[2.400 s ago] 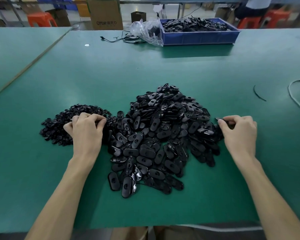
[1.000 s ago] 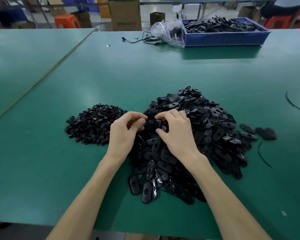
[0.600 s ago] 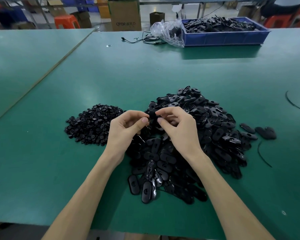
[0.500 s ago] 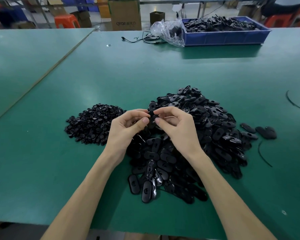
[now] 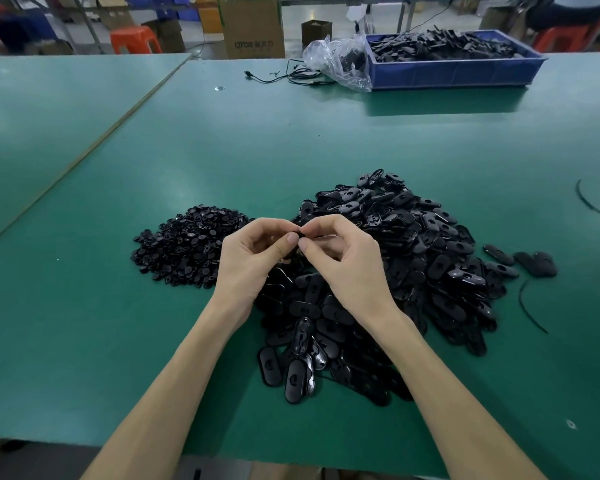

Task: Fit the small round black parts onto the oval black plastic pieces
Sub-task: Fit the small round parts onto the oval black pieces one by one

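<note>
A big heap of oval black plastic pieces lies on the green table. To its left sits a smaller heap of small round black parts. My left hand and my right hand meet above the near left side of the oval heap. Thumbs and forefingers of both hands pinch one black piece between them, mostly hidden by the fingertips. Which part each hand holds cannot be told. A few separate oval pieces lie to the right of the heap.
A blue bin full of black parts stands at the far right, with a clear plastic bag and a black cable beside it. Thin black strips lie right of the heap. A seam splits the tabletop at the left. A cardboard box stands behind.
My left hand came from the round parts and my right hand from the heap's right edge. They met over the heap, lifted slightly, and now pinch a black piece together.
</note>
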Tool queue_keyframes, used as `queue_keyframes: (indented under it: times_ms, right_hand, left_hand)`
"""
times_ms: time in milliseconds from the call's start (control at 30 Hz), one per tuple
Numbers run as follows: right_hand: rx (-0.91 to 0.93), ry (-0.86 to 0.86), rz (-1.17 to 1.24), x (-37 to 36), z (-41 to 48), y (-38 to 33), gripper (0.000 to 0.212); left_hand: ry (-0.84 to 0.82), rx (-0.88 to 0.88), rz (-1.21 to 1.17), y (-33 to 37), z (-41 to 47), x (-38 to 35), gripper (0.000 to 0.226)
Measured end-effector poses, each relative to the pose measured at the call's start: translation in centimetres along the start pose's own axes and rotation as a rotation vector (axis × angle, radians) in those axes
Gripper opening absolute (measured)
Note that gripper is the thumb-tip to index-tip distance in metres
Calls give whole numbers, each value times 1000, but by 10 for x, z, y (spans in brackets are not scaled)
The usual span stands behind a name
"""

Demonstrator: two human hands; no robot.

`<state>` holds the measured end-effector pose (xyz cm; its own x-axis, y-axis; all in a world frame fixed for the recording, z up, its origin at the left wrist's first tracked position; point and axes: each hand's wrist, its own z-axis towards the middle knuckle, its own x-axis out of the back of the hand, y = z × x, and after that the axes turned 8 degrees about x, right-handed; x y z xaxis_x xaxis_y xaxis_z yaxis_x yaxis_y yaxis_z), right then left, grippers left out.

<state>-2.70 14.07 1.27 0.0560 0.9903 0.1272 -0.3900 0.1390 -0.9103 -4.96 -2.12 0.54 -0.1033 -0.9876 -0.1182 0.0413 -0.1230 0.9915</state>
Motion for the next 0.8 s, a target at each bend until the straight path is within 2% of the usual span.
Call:
queue_keyframes:
  times_ms: [267,500,800]
  right_hand:
    - [-45,8,-9,5,3,2,2]
    - [-88,-12,-56,5,3,4,6]
    - [13,-20,-125,4,2,5,9]
  left_hand:
    - [-19,12,26,3,-2,0,14]
    - [-50,39,-2,2,-2,0,17]
    - [-54,42,14,3,-2,2,27]
